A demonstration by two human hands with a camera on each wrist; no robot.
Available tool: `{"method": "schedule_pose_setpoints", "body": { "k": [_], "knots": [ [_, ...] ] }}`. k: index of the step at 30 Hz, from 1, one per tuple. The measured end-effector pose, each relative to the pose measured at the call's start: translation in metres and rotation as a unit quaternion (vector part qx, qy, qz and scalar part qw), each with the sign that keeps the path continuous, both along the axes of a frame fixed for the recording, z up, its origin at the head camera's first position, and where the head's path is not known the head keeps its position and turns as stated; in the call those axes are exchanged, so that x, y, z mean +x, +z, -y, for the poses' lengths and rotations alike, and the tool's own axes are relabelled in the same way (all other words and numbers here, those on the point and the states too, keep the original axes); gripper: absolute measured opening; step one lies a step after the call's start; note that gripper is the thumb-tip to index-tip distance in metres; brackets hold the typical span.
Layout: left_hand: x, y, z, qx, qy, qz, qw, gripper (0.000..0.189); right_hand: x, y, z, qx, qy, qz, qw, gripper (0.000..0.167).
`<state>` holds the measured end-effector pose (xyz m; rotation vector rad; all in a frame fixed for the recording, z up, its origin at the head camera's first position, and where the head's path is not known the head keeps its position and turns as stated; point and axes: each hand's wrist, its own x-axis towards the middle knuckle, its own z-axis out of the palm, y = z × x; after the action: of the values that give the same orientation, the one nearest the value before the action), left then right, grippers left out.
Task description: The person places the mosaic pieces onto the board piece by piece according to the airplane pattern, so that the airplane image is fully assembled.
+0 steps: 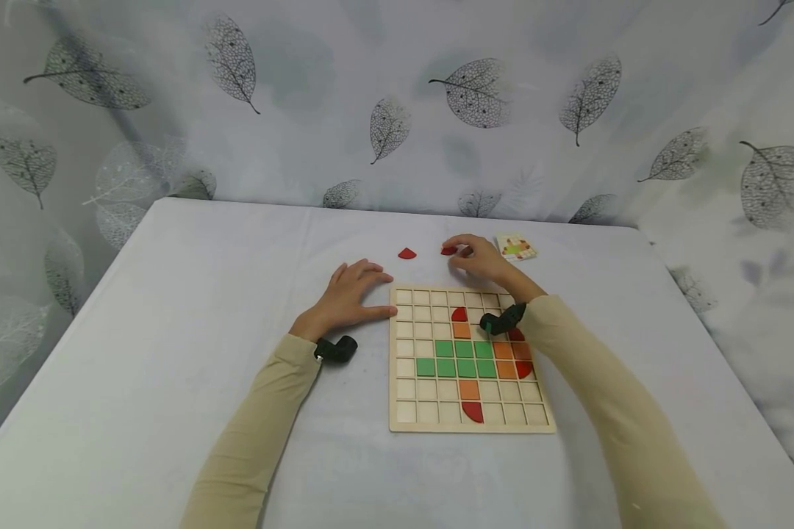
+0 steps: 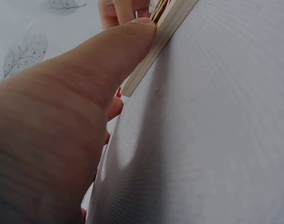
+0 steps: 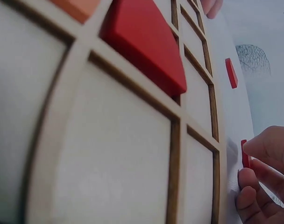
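Note:
Beyond the far edge of a wooden grid board (image 1: 412, 389), my right hand (image 1: 479, 258) pinches a red quarter-round piece (image 3: 245, 154) between thumb and fingers. My left hand (image 1: 349, 295) lies with fingers spread at the board's upper left corner, its thumb (image 2: 132, 39) against the side edge. Green squares (image 1: 464, 367) fill a block of cells, with orange squares (image 1: 468, 389) around them. Red rounded pieces (image 1: 473, 411) sit in cells at the outer ends, some partly hidden by my right wrist.
Another red piece (image 1: 406, 253) lies loose on the white tablecloth (image 1: 172, 353) between my hands, past the board. Behind my right hand is a small pattern card (image 1: 516, 247). A leaf-print cloth (image 1: 291, 88) hangs behind the table.

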<state>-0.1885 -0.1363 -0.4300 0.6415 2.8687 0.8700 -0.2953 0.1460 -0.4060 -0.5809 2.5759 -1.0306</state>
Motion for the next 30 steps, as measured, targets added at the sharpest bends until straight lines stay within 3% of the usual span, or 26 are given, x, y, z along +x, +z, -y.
{"method": "schedule_pose_setpoints", "body": {
  "k": [8,15,30],
  "knots": [
    [0.0008,0.0004,-0.0003,0.011,-0.004,0.0,0.9999,0.062,0.0003,-0.0041,-0.0019,-0.018,0.012,-0.015,0.9997,0.044],
    [0.0012,0.0021,-0.0006,0.007,-0.001,0.001,1.0,0.062,-0.0003,-0.0028,0.0021,0.002,0.042,-0.051,0.9978,0.034],
    [0.0009,0.0013,0.0001,0.008,-0.003,-0.005,1.0,0.062,0.0043,0.0031,0.0012,0.024,0.01,-0.024,0.9994,0.024]
  ]
}}
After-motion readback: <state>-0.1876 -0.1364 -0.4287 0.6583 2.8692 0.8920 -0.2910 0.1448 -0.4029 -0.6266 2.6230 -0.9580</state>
